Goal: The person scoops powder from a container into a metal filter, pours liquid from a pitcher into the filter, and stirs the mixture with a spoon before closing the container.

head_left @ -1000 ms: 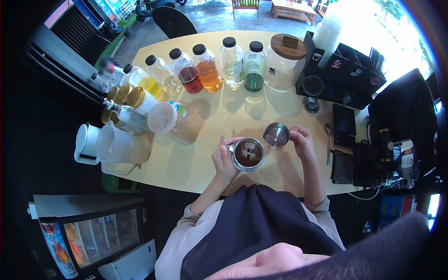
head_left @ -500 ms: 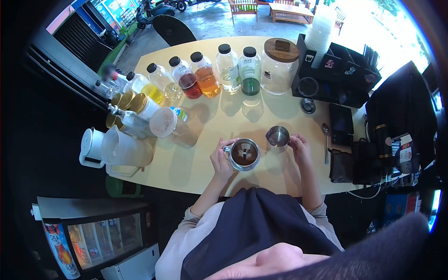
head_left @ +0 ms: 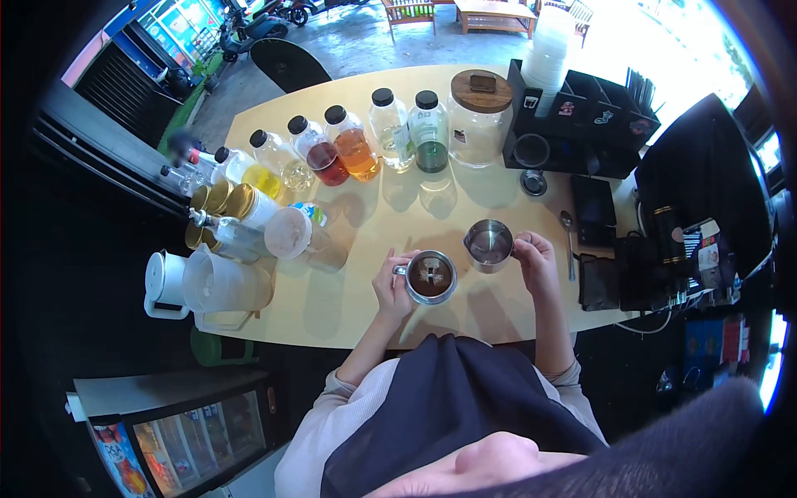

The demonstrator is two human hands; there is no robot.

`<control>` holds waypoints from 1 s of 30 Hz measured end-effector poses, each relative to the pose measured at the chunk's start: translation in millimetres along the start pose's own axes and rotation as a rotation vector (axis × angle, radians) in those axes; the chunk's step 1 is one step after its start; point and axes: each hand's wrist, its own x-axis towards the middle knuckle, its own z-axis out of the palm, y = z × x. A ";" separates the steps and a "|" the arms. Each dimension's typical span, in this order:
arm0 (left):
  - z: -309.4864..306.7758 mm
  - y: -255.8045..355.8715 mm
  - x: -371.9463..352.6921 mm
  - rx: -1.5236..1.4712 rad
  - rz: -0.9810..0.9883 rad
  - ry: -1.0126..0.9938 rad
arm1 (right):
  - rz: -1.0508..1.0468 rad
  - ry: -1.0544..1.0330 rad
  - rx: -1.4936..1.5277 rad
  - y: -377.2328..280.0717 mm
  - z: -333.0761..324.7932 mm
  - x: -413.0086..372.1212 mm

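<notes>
My left hand (head_left: 388, 284) is closed on the handle side of a mug (head_left: 452, 286), which holds dark brown liquid reflecting a bright patch. To its right, my right hand (head_left: 535, 259) grips a small steel pitcher (head_left: 488, 245) by its handle. The pitcher's spout points left toward the mug, and its inside looks grey and shiny. Both vessels are near the front of the pale wooden table (head_left: 353, 278), close to my apron.
Capped bottles of coloured liquid (head_left: 355, 155) and a wood-lidded jar (head_left: 477, 133) line the back. At left are a lidded tub (head_left: 290, 235) and a plastic jug (head_left: 224, 278). A spoon (head_left: 570, 245), a black organiser (head_left: 581, 124) and a black machine (head_left: 706, 183) occupy the right.
The view has turned slightly, so the bottles and the table edge sit further left. Both hands keep their holds on the mug and the pitcher, which stay side by side.
</notes>
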 end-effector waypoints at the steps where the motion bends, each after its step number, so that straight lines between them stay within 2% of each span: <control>1: 0.0 -1.7 0.1 -0.002 0.001 -0.004 | -0.010 -0.025 -0.015 -3.5 2.6 0.0; 4: -1.9 -5.9 0.7 -0.056 -0.037 -0.011 | -0.019 -0.043 -0.104 -22.6 19.2 -2.3; 6: -4.6 -9.5 0.0 -0.029 -0.149 -0.062 | -0.017 -0.058 -0.146 -32.6 27.3 -3.2; 9: -1.4 -4.5 -0.6 -0.007 -0.269 -0.033 | -0.009 -0.094 -0.218 -44.3 36.0 -4.5; 13: 1.3 5.5 9.7 -0.114 -0.321 -0.030 | 0.013 -0.149 -0.356 -56.4 40.5 -4.7; 15: -5.0 5.9 14.2 0.010 -0.243 -0.191 | 0.005 -0.151 -0.367 -58.9 46.2 -5.1; 16: -6.5 6.6 15.3 0.008 -0.242 -0.191 | 0.000 -0.155 -0.379 -60.1 49.5 -5.5; 18: -8.1 12.2 17.7 -0.021 -0.440 -0.300 | 0.001 -0.149 -0.385 -63.8 56.4 -7.2; 21: -8.2 14.5 17.6 0.099 -0.444 -0.306 | 0.005 -0.155 -0.411 -65.4 57.2 -8.1; 30: -8.6 10.9 18.6 0.131 -0.413 -0.341 | 0.013 -0.123 -0.370 -62.0 62.1 -13.3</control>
